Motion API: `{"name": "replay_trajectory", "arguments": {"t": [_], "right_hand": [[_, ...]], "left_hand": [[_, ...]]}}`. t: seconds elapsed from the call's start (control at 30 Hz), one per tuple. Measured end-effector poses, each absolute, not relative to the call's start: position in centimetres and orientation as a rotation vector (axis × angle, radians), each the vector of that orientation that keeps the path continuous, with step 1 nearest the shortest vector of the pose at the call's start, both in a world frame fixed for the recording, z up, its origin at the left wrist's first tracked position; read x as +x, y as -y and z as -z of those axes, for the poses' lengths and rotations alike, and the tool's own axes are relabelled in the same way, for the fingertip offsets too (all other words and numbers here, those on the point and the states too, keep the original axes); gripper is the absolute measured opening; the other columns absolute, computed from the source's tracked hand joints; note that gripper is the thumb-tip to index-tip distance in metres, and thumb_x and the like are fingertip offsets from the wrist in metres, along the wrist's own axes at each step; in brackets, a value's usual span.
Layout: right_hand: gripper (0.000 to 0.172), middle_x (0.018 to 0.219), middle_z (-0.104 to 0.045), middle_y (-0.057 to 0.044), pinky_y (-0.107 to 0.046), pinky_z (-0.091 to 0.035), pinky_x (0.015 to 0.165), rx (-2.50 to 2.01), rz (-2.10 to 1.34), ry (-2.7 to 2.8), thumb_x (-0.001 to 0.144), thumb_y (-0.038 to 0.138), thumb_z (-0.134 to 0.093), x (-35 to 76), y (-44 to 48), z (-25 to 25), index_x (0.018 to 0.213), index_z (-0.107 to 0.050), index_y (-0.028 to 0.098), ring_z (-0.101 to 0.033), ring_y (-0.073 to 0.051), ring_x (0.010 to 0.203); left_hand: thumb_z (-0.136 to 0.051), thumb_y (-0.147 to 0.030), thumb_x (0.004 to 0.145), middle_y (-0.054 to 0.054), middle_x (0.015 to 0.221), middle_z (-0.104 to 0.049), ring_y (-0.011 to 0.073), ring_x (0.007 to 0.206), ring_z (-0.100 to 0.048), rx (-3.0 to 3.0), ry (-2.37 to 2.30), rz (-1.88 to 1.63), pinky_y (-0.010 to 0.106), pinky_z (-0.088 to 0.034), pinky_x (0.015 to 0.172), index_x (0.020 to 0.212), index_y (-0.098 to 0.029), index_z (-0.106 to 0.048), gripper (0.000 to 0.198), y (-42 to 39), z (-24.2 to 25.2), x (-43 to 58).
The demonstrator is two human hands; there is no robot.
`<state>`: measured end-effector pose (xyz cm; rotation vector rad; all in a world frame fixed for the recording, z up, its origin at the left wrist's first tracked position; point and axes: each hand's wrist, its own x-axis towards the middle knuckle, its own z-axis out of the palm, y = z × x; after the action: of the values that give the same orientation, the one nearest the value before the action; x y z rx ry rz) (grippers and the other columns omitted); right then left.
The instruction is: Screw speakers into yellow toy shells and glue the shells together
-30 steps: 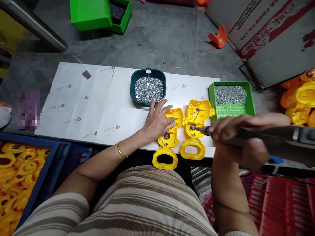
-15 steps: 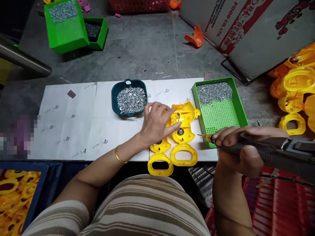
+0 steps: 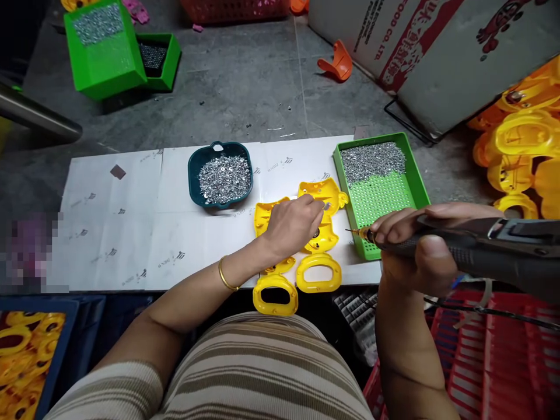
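Note:
My left hand [image 3: 294,224] is over the yellow plastic shell halves, its fingers drawn together in a pinch. A small silvery bit shows by the fingertips; I cannot tell whether it is held. Under and beyond the hand lies the right-hand yellow shell [image 3: 329,233], with a round dark part inside partly hidden. Another yellow shell [image 3: 263,217] is mostly covered by the hand and wrist. Two yellow oval rings [image 3: 318,286] lie nearer my body. My right hand [image 3: 420,251] is wrapped round a dark electric screwdriver [image 3: 472,245], its thin bit pointing left by the green tray's near corner.
A dark teal basin [image 3: 193,181] holds small metal parts. The green perforated tray [image 3: 420,181] holds screws along its far side. Stacked green trays [image 3: 105,73] stand on the floor, far left. A large carton [image 3: 420,87] and yellow parts [image 3: 520,140] are at right.
My left hand has moved right and lower over the shell, and its spread fingers have closed into a pinch. The right hand still holds the screwdriver. The whole view has shifted slightly.

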<state>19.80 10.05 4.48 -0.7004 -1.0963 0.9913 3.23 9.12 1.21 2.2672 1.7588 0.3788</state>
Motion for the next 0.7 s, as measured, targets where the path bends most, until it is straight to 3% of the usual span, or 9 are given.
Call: {"name": "replay_trajectory", "arguments": {"t": [0.27, 0.53, 0.7], "right_hand": [[0.024, 0.052, -0.053, 0.005, -0.033, -0.043, 0.039, -0.590, -0.923, 1.166, 0.072, 0.033, -0.070, 19.8, -9.9, -4.6, 0.091, -0.061, 0.023, -0.049, -0.014, 0.039], [0.019, 0.057, -0.057, 0.004, -0.033, -0.047, 0.041, -0.551, -0.876, 1.222, 0.076, 0.028, -0.067, 20.5, -8.8, -5.6, 0.094, -0.067, 0.024, -0.052, -0.015, 0.043], [0.022, 0.059, -0.058, 0.003, -0.034, -0.049, 0.043, -0.540, -0.895, 1.260, 0.076, 0.026, -0.065, 21.6, -8.3, -5.2, 0.098, -0.067, 0.023, -0.054, -0.016, 0.045]], "left_hand": [[-0.053, -0.025, 0.091, 0.002, 0.098, -0.075, 0.0162, 0.081, -0.068, 2.105, -1.517, -0.505, 0.029, -0.050, 0.070, 0.109, -0.022, -0.068, 0.023, -7.9, -0.7, 2.5], [-0.059, -0.033, 0.093, 0.003, 0.089, -0.074, 0.0191, 0.070, -0.067, 2.256, -1.782, -0.319, 0.027, -0.040, 0.054, 0.114, -0.022, -0.061, 0.024, -7.5, -1.0, 4.8], [-0.055, -0.031, 0.094, 0.004, 0.098, -0.072, 0.0200, 0.074, -0.068, 2.300, -1.798, -0.423, 0.029, -0.042, 0.051, 0.108, -0.021, -0.067, 0.021, -8.2, -0.9, 5.1]]}}
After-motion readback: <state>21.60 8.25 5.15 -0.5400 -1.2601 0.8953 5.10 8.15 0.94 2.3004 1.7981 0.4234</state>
